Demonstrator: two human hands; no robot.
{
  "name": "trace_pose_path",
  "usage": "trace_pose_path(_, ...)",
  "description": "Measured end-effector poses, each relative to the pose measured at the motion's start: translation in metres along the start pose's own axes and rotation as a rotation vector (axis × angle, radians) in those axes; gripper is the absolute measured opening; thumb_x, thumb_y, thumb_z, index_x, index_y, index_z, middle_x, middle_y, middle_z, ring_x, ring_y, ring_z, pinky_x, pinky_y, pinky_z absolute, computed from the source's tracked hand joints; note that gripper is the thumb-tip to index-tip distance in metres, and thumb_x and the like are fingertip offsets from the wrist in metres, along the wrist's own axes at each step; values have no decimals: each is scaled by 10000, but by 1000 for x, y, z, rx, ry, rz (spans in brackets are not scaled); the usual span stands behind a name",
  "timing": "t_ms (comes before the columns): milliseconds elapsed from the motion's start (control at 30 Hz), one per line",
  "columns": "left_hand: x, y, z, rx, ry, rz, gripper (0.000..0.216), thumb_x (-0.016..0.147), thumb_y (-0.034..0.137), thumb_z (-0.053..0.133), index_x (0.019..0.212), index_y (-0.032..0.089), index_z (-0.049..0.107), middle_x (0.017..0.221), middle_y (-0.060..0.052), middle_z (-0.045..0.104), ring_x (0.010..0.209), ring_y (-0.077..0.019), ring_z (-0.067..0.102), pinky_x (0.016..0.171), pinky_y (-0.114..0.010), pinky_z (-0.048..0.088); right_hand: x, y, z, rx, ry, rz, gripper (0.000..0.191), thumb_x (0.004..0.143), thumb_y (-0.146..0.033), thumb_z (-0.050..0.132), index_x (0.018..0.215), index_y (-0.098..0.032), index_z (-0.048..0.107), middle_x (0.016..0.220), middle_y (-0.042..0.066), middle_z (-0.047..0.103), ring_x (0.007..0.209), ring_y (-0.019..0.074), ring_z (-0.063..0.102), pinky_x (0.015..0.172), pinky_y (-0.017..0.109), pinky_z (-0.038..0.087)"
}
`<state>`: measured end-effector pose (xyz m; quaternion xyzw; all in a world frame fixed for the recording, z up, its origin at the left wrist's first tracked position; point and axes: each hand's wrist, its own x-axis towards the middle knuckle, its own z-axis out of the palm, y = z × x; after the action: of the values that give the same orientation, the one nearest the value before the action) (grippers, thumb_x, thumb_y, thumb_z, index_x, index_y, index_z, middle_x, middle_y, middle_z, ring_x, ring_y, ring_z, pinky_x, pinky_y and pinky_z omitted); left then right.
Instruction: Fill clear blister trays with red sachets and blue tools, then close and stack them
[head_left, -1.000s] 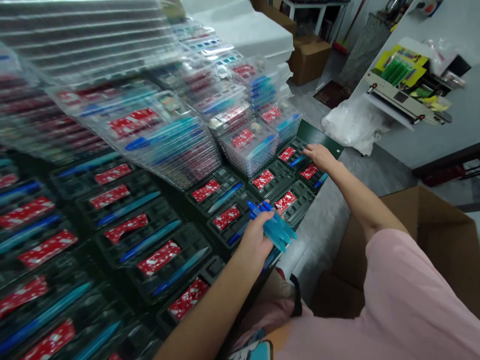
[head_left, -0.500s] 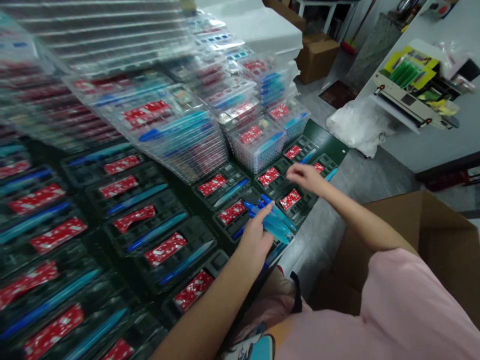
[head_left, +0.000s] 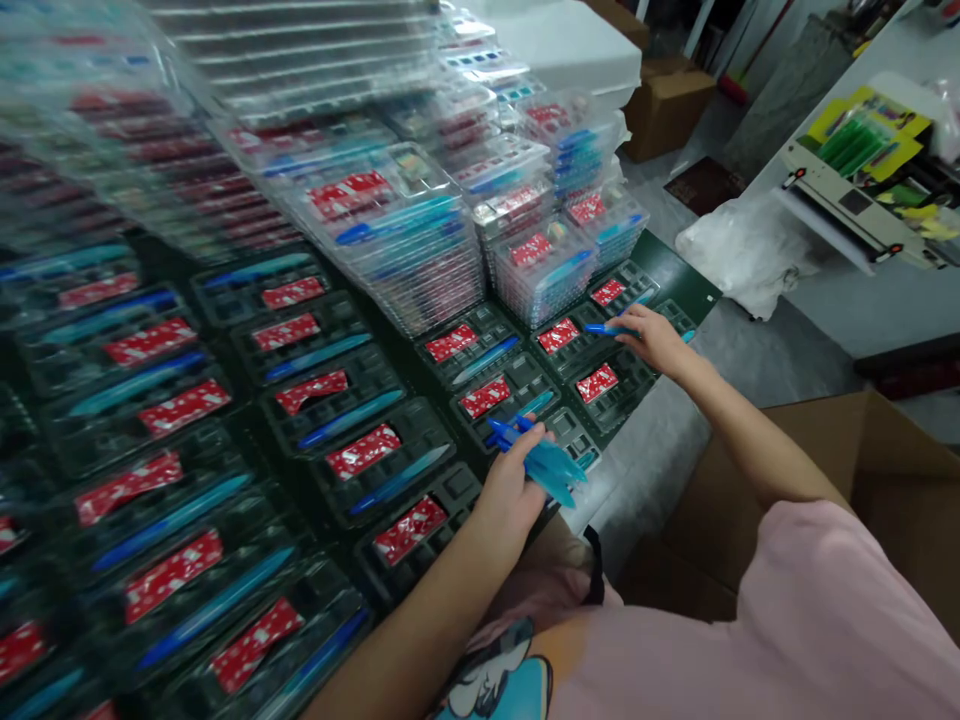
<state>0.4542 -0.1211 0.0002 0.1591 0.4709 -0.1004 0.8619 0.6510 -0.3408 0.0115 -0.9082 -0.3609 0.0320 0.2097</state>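
A bunch of blue pens (head_left: 553,466) is clasped in my left hand (head_left: 517,485), above the near edge of the table. My right hand (head_left: 654,338) pinches a single blue pen (head_left: 606,330), held over a clear plastic tray (head_left: 574,358) with a red patterned packet (head_left: 558,337) in it. Just in front of that hand lies another tray with a red packet (head_left: 597,382); no pen shows in it. Close to my left hand, a tray holds a red packet (head_left: 484,397) and a pen, partly covered by the bunch.
Rows of similar trays with red packets and pens cover the dark green table (head_left: 671,262) to the left. Stacks of filled clear trays (head_left: 420,250) rise at the back. An open cardboard box (head_left: 795,450) stands at my right, and a white plastic bag (head_left: 739,255) lies beyond.
My right hand now holds a pen that did not show in it before. The view has shifted left, so things appear further right. My left hand keeps its bunch of pens.
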Motion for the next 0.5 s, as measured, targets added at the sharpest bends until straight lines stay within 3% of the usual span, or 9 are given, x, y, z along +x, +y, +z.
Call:
trace_pose_path(133, -3, -2, -3, 9, 1, 3, 265, 716, 57, 744, 943, 163, 660, 724, 6, 679, 622, -122, 666, 679, -238, 541, 12, 1, 13, -222, -223, -125, 265, 942, -200, 523, 1153, -158, 679, 999, 111, 633, 919, 217, 547, 840, 332, 407)
trace_pose_path(267, -7, -5, -4, 7, 33, 23, 209, 737, 39, 724, 899, 149, 654, 716, -2, 695, 630, -126, 681, 695, -242, 557, 18, -9, 30, -395, -338, -170, 277, 949, -188, 507, 1168, -194, 677, 1026, 122, 633, 980, 242, 526, 854, 363, 382)
trace_pose_path(400, -9, -6, -3, 44, 14, 14, 185, 726, 64, 757, 851, 150, 651, 724, 0, 706, 611, -122, 681, 687, -237, 560, 20, -12, 31, -289, -313, -246, 293, 967, -172, 452, 1149, -160, 681, 1064, 149, 633, 973, 237, 533, 874, 377, 405)
trace_pose_path(500, -9, -8, -3, 62, -42, 25, 179, 713, 101, 778, 833, 155, 656, 732, 5, 707, 648, -124, 686, 696, -230, 552, 4, -37, 32, 19, -173, -178, 238, 966, -231, 491, 1066, -137, 686, 1059, 144, 643, 961, 219, 557, 890, 372, 429)
